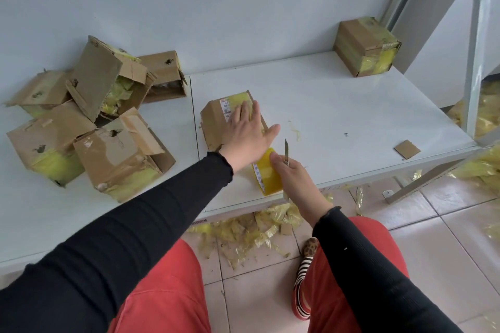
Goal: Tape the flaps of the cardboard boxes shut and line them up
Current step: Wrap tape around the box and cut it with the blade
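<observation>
A small cardboard box (pixel 216 123) with a white label and yellow tape sits in the middle of the white table (pixel 338 116). My left hand (pixel 247 135) lies flat on its top, fingers straight. My right hand (pixel 290 173) grips a thin knife (pixel 286 150) with the blade pointing up, and it also holds the yellow tape roll (pixel 266 174) at the table's front edge. A taped box (pixel 365 47) stands at the far right corner. Several boxes with loose flaps (pixel 108 105) lie piled on the left.
A small cardboard scrap (pixel 406 148) lies at the table's right. Torn yellow tape litters the tiled floor (pixel 257 230) under the table and at the right (pixel 484 116). A white metal frame post (pixel 479 62) rises at the right edge. My knees are below.
</observation>
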`<action>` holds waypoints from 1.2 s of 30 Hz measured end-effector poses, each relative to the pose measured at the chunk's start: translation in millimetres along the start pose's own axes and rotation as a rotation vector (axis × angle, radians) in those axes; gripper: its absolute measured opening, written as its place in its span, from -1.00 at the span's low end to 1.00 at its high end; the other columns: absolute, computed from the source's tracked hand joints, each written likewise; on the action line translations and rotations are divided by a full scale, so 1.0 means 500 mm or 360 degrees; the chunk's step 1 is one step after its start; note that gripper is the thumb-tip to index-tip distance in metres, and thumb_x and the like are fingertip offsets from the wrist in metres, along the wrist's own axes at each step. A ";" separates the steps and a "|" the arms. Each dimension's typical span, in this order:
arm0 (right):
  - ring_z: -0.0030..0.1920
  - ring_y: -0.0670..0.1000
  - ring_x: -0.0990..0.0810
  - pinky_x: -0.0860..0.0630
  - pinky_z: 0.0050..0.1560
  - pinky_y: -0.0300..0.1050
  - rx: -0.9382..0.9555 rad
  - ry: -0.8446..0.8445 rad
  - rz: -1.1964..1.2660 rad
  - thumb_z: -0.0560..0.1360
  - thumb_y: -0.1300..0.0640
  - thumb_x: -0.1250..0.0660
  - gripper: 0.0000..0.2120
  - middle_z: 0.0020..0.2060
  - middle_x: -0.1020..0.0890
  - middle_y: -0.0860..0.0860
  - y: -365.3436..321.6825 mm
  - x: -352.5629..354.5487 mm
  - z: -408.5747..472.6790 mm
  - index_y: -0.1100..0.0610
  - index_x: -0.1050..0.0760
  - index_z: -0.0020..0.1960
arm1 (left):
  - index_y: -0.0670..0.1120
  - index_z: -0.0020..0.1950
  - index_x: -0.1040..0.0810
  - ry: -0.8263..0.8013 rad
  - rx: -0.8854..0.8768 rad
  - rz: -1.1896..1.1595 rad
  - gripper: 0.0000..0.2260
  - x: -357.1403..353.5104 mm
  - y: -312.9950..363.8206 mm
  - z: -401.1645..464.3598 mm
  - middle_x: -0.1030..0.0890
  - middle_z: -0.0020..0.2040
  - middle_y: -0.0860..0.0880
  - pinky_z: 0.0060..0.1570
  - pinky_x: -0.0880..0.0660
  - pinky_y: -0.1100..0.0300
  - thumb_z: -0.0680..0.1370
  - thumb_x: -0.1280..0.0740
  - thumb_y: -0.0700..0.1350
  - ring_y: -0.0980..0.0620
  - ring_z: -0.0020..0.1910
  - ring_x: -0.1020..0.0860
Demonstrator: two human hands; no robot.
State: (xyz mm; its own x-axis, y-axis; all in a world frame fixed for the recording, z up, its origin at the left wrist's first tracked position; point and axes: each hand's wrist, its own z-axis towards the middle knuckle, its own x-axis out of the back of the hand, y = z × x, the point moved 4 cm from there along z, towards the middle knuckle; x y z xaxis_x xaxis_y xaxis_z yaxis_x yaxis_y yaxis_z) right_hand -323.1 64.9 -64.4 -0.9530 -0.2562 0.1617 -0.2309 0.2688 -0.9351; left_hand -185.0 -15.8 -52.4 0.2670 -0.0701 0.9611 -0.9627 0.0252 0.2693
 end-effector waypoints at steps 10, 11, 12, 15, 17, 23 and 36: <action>-0.08 -0.04 -0.73 -0.59 -0.13 -0.26 0.0011 -0.0086 0.0308 0.74 0.02 -0.10 -0.77 -0.01 -0.74 0.14 0.000 -0.102 -0.013 0.12 -0.45 0.20 | -0.06 0.71 0.11 0.0004 -0.0256 0.0223 -0.02 0.022 -0.074 0.116 0.11 0.70 -0.02 0.63 0.11 0.06 0.50 0.08 0.58 0.06 0.67 0.11; -0.14 -0.04 -0.72 -0.58 -0.16 -0.21 -0.0041 -0.0070 0.0329 0.74 0.01 -0.09 -0.77 -0.07 -0.75 0.14 0.001 -0.110 -0.016 0.14 -0.42 0.17 | -0.04 0.71 0.09 0.0048 -0.0280 0.0245 -0.02 0.020 -0.078 0.119 0.09 0.71 -0.01 0.62 0.10 0.07 0.50 0.09 0.59 0.07 0.67 0.10; -0.15 -0.01 -0.70 -0.58 -0.13 -0.10 -0.0076 -0.0065 0.0335 0.75 0.00 -0.07 -0.74 -0.10 -0.76 0.15 0.002 -0.114 -0.017 0.16 -0.41 0.18 | -0.04 0.71 0.07 0.0083 -0.0296 0.0271 -0.02 0.018 -0.079 0.122 0.08 0.71 -0.01 0.62 0.09 0.07 0.50 0.10 0.59 0.08 0.67 0.09; -0.09 0.05 -0.68 -0.55 -0.05 0.03 -0.0154 -0.0102 0.0403 0.74 -0.04 -0.06 -0.69 -0.11 -0.77 0.11 -0.007 -0.120 -0.018 0.18 -0.38 0.27 | -0.03 0.71 0.10 -0.0022 -0.0295 0.0253 -0.01 0.031 -0.074 0.119 0.12 0.70 0.00 0.64 0.11 0.02 0.49 0.05 0.60 0.07 0.67 0.13; -0.09 0.02 -0.67 -0.51 -0.07 -0.03 -0.0199 -0.0152 0.0452 0.74 -0.06 -0.07 -0.69 -0.09 -0.77 0.08 -0.010 -0.125 -0.021 0.15 -0.35 0.29 | -0.02 0.71 0.08 -0.0123 -0.0336 -0.0011 -0.06 0.060 -0.068 0.104 0.13 0.70 -0.01 0.64 0.14 -0.07 0.51 0.01 0.55 0.04 0.67 0.18; 0.05 0.04 -0.70 -0.56 0.12 -0.09 -0.0210 -0.0206 0.0390 0.71 -0.15 -0.10 -0.64 0.08 -0.73 0.14 0.008 -0.106 -0.021 0.10 -0.41 0.29 | 0.02 0.21 -0.49 0.0470 0.0224 -0.1038 -0.71 0.066 -0.117 -0.064 -0.55 0.09 0.03 -0.01 -0.46 0.10 0.58 -0.31 0.14 0.11 0.02 -0.52; -0.16 0.12 -0.54 -0.33 -0.22 -0.02 0.0678 -0.0045 -0.1592 0.71 -0.13 -0.08 -0.71 -0.11 -0.60 -0.01 -0.080 0.023 0.103 0.07 -0.40 0.11 | -0.05 -0.02 -0.69 -0.0137 0.0803 -0.2169 -0.89 -0.054 -0.105 -0.157 -0.73 -0.17 -0.01 -0.27 -0.60 0.20 0.59 -0.45 -0.02 0.04 -0.24 -0.69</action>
State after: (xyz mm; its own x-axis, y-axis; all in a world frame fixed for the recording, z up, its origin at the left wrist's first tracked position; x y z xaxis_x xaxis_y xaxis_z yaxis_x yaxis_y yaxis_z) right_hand -314.8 3.5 -41.1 -0.3651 -0.2029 0.9086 -0.8077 -0.4163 -0.4175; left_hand -138.4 63.3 -87.6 0.9817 0.1882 -0.0290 0.1130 -0.4530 0.8843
